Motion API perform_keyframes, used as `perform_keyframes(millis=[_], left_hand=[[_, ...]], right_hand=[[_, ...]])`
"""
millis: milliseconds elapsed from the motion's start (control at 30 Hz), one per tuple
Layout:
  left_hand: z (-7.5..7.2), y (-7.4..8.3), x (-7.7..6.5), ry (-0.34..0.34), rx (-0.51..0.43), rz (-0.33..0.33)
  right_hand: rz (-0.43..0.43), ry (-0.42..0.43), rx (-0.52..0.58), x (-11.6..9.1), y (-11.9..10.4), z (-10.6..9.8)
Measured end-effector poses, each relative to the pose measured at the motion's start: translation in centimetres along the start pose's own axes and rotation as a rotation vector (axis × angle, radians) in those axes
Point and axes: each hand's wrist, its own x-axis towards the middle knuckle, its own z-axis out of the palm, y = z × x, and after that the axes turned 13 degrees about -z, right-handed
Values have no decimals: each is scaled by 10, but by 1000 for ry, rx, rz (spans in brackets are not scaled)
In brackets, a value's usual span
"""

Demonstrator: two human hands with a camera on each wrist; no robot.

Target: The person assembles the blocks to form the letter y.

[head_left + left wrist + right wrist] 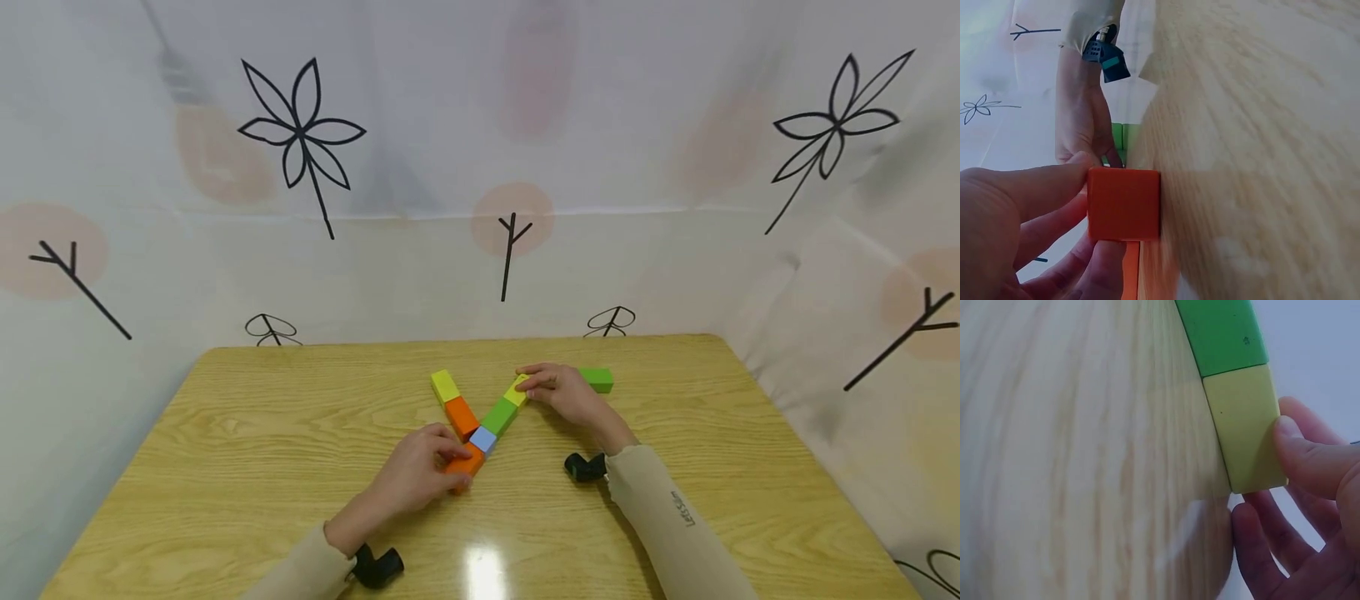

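Several coloured blocks lie on the table in a Y shape. My left hand (415,471) grips the orange block (467,465) at the near end, thumb on one side and fingers on the other. Beyond it come a light-blue block (483,439), a green block (498,419) and a yellow block (517,393) in one slanting line. At the far end of this line, my right hand (572,397) pinches the yellow block, which meets the green one end to end in the right wrist view. Another orange block (461,417) and yellow block (445,386) form the left branch.
Beyond my right hand lies more green (597,380), partly hidden by that hand. The wooden table (300,400) ends at a patterned cloth backdrop (405,275). A black wrist device (377,567) hangs below the left sleeve, and another (585,468) by the right.
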Motion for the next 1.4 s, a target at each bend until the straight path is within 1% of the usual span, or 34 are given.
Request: perform_keyframes(millis=[200,367,500,700,800,867,933,1033,1167,1267,1333,1400], left_hand=[[-4,-5,3,-63,-37,-4],[-5,-10,5,-97,-85,0],[-4,-11,6,-99,-107,-2],[-5,-13,6,-83,-130,-9],[-9,-15,7,-48,-149,-15],[-12,-17,9,-4,-147,-10],[-16,-18,13,53,-125,-3],[-22,-22,21,134,-81,7],[-28,-29,34,206,-56,21],[-31,-36,44,232,-44,40],[-31,-40,51,234,-14,54],[-31,-44,56,222,25,68]], right_hand=[[20,14,35,0,-4,0],[32,20,28,-1,-7,-1],[23,14,10,-1,-9,-1],[3,2,-6,-1,-9,0],[-2,0,6,-1,-8,1],[0,0,14,-1,-8,1],[3,-1,15,-1,-9,1],[7,2,15,0,-9,1],[14,16,16,0,-10,0],[27,30,10,1,-10,0],[35,37,3,1,-9,0],[43,44,1,1,-9,0]])
